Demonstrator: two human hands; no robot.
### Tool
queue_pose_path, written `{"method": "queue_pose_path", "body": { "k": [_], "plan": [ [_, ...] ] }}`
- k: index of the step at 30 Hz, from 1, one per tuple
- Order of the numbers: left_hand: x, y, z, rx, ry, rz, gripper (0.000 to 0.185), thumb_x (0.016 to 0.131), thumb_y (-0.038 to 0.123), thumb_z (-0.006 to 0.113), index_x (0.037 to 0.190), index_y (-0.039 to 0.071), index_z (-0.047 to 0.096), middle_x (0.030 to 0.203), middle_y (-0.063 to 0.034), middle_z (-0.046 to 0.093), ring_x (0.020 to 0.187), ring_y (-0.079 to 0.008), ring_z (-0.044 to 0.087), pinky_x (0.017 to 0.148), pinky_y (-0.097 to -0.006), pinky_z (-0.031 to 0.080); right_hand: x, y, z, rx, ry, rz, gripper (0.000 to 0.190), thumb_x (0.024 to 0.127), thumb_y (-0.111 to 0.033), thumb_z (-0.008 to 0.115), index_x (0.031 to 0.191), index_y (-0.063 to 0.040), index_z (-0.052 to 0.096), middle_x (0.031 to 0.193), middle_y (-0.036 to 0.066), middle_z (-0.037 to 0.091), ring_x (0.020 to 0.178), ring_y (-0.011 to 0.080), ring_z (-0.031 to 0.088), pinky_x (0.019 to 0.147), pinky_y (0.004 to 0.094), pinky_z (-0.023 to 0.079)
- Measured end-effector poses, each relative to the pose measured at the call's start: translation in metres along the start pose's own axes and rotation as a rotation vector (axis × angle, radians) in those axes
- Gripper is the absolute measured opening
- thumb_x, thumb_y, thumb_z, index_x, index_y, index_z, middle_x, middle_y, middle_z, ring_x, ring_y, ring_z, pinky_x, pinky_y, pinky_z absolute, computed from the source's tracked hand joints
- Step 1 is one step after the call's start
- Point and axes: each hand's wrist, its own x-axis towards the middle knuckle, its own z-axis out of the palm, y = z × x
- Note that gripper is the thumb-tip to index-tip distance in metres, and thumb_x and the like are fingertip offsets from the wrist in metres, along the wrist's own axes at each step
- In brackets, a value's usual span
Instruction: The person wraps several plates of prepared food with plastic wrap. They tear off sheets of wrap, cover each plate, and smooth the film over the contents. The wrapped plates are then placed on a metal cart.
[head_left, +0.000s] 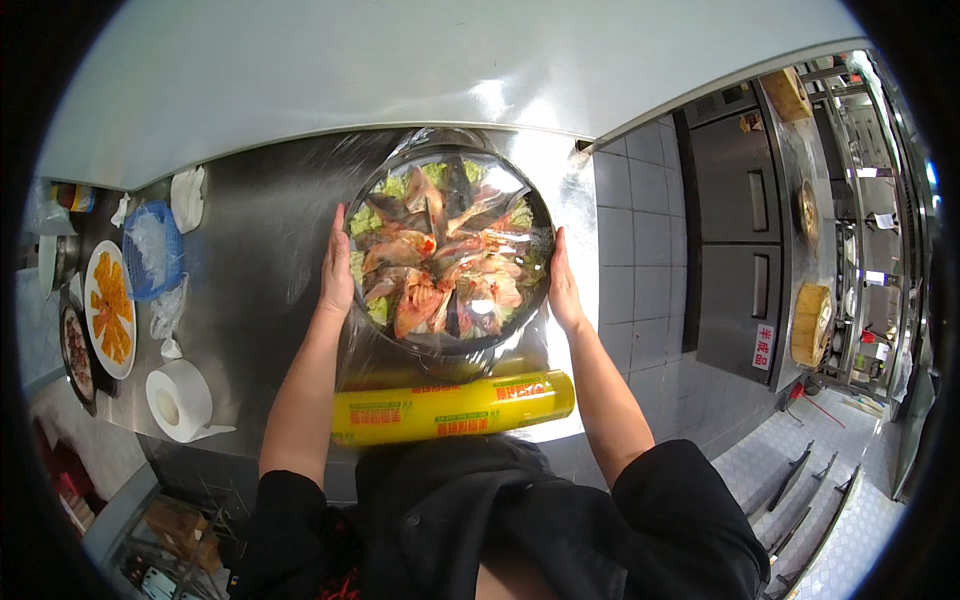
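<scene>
A round black pan holds cut raw fish pieces over leafy greens. Clear plastic film lies over it and reaches down to a yellow roll of cling film, which bears printed writing, at the counter's near edge. My left hand lies flat along the pan's left side, fingers pointing away from me. At the right side, my right hand presses in the same way. Neither hand's fingers wrap round the rim. The pan rests on the steel counter.
On the left are a white paper roll, an oval white plate of orange food, a dark dish and a blue plastic basket. A pale panel borders the counter's far side. Steel cabinets stand across the aisle.
</scene>
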Motion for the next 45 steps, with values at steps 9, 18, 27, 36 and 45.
{"method": "queue_pose_path", "body": {
  "k": [9,18,27,36,45],
  "plan": [
    [-0.187,0.017,-0.073,0.35,0.162,-0.094,0.049,0.11,0.033,0.031,0.144,0.0,0.043,0.149,-0.0149,0.044,0.141,-0.0273,0.038,0.118,-0.0375,0.026,-0.202,0.04,-0.028,-0.158,0.357,0.119,0.042,0.108,-0.025,0.044,0.142,-0.001,0.041,0.136,0.018,0.054,0.129,0.0245,0.05,0.111,0.0376,0.038],
    [-0.319,0.045,-0.042,0.63,0.108,-0.436,0.041,0.089,0.023,0.073,0.119,-0.002,0.062,0.122,-0.0192,0.065,0.124,-0.0313,0.053,0.101,-0.0441,0.042,-0.274,0.076,-0.001,-0.089,0.372,-0.009,0.035,0.097,-0.002,0.061,0.115,-0.006,0.032,0.102,0.008,0.053,0.097,0.0135,0.053,0.095,0.0297,0.044],
    [-0.267,0.06,-0.024,0.267,0.369,-0.738,0.052,0.09,0.044,0.071,0.094,-0.008,0.069,0.084,-0.0171,0.07,0.081,-0.0225,0.068,0.072,-0.0378,0.05,-0.223,-0.017,0.012,-1.159,0.109,0.111,0.039,0.091,-0.03,0.068,0.112,0.001,0.055,0.094,0.022,0.068,0.089,0.0422,0.064,0.089,0.0461,0.05],
    [-0.276,0.043,-0.02,0.427,0.491,-0.552,0.054,0.095,0.046,0.062,0.081,-0.006,0.064,0.073,-0.0233,0.065,0.07,-0.0361,0.065,0.068,-0.045,0.047,-0.108,-0.036,0.258,-0.32,-0.915,-0.415,0.041,0.104,-0.038,0.051,0.134,-0.013,0.062,0.128,0.015,0.065,0.116,0.0346,0.062,0.1,0.0394,0.048],
    [-0.277,0.044,-0.02,0.382,0.515,-0.485,0.053,0.095,0.044,0.063,0.08,-0.007,0.063,0.071,-0.024,0.062,0.065,-0.0356,0.063,0.064,-0.0436,0.046,-0.084,-0.002,0.269,-0.391,-0.897,-0.444,0.024,0.093,-0.029,0.068,0.096,-0.007,0.077,0.089,0.014,0.073,0.083,0.0314,0.07,0.075,0.0382,0.054]
  ]
}}
